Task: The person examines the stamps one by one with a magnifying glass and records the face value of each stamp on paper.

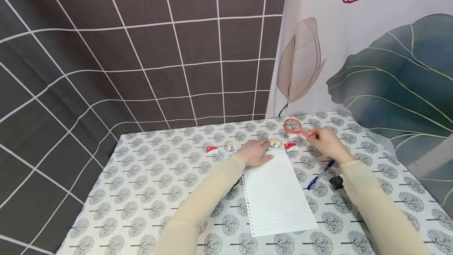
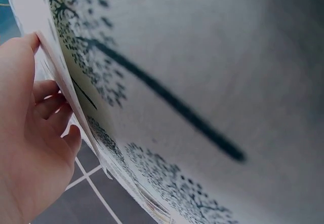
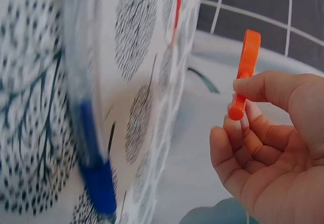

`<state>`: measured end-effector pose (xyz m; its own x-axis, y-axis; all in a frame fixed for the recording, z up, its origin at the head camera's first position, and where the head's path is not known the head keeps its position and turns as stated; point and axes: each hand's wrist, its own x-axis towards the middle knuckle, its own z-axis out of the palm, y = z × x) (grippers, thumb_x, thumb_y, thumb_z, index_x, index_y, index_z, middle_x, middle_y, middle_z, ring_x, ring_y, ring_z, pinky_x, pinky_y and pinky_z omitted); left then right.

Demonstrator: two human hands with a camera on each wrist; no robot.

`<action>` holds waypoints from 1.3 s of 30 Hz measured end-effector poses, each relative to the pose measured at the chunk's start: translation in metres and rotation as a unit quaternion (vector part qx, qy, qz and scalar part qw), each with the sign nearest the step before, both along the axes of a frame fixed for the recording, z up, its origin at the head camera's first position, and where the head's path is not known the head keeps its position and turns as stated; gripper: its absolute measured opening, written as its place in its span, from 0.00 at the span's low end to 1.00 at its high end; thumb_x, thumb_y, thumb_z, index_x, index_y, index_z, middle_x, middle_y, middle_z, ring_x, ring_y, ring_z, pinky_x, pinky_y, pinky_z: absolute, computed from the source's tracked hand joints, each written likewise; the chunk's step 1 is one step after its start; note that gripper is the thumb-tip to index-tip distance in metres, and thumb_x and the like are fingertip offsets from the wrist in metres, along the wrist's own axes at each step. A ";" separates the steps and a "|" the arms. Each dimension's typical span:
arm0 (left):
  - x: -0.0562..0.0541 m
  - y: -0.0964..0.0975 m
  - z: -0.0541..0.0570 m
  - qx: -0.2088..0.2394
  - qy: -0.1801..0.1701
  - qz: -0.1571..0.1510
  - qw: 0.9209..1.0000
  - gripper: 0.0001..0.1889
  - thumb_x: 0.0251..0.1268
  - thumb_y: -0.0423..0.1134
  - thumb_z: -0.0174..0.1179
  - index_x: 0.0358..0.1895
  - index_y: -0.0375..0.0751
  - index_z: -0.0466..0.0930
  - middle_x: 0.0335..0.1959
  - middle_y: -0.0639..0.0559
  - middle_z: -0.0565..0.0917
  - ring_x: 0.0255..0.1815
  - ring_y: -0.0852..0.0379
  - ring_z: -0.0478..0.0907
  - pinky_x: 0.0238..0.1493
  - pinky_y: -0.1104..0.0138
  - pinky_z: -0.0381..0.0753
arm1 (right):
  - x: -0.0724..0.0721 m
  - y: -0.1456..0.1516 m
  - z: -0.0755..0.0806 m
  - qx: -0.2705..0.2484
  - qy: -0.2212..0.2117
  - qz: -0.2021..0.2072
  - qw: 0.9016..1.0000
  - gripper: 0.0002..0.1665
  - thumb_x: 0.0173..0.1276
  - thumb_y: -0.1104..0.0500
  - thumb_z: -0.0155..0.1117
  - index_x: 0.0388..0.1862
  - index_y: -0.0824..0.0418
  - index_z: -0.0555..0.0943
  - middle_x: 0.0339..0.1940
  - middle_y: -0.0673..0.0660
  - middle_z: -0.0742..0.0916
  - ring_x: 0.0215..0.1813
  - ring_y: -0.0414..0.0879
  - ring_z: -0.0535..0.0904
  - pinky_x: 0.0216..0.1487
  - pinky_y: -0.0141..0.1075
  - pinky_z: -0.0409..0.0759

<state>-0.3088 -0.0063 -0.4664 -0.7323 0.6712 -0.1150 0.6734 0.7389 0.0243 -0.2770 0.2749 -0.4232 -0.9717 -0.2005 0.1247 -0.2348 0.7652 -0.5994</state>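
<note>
At the far right of the cloth-covered table [image 1: 152,176], the right hand [image 1: 326,142] pinches the handle of a red-orange magnifying glass [image 1: 300,130] between thumb and fingers. The right wrist view shows the other fingers loosely bent beneath the handle, and the glass looks lifted off the cloth. Its round lens points to the far left of that hand.

Nearer the middle, the left hand [image 1: 253,152] rests at the far end of a lined sheet of paper [image 1: 277,192], relaxed and gripping nothing, its thumb lying on the page and its fingers reaching toward a small picture card [image 1: 274,143]. The two hands are well apart.

Another picture card [image 1: 231,146] and a red-and-white card [image 1: 212,150] lie left of the left hand; a second red-and-white card [image 1: 291,146] lies to its right, short of the magnifying glass. Right of the paper, a blue-ended pen [image 1: 320,175] lies aslant, with a small black object [image 1: 336,182] just beside the right sleeve [image 1: 361,180].
</note>
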 end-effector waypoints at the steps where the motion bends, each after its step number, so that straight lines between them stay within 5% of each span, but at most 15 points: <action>1: 0.000 0.000 0.000 0.000 -0.001 0.000 1.000 0.38 0.79 0.64 0.40 0.80 0.43 0.55 0.81 0.48 0.55 0.80 0.52 0.54 0.79 0.60 0.55 | 0.001 -0.003 0.000 -0.001 0.001 0.003 1.000 0.11 0.71 0.66 0.60 0.47 0.74 0.80 0.32 0.59 0.83 0.26 0.45 0.73 0.24 0.32 0.73; 6: 0.000 0.000 0.000 0.001 0.001 -0.002 1.000 0.38 0.78 0.64 0.40 0.80 0.43 0.55 0.81 0.48 0.56 0.80 0.51 0.55 0.78 0.60 0.56 | 0.008 -0.015 -0.001 -0.002 0.006 0.015 1.000 0.11 0.72 0.66 0.60 0.47 0.73 0.80 0.33 0.58 0.84 0.31 0.45 0.75 0.31 0.34 0.76; 16: -0.001 -0.001 0.000 0.006 -0.005 -0.001 1.000 0.38 0.78 0.64 0.41 0.80 0.43 0.56 0.81 0.49 0.55 0.80 0.52 0.54 0.78 0.61 0.55 | 0.021 -0.028 -0.006 -0.028 0.001 0.056 0.998 0.08 0.70 0.67 0.60 0.46 0.71 0.80 0.30 0.54 0.81 0.27 0.44 0.72 0.23 0.29 0.73; 39: -0.003 -0.003 -0.002 0.032 -0.030 0.007 0.999 0.42 0.74 0.67 0.47 0.80 0.43 0.55 0.81 0.50 0.55 0.80 0.51 0.55 0.78 0.59 0.56 | 0.024 -0.036 -0.028 -0.013 0.006 0.085 0.996 0.02 0.68 0.66 0.65 0.37 0.65 0.80 0.26 0.49 0.79 0.27 0.40 0.71 0.26 0.30 0.72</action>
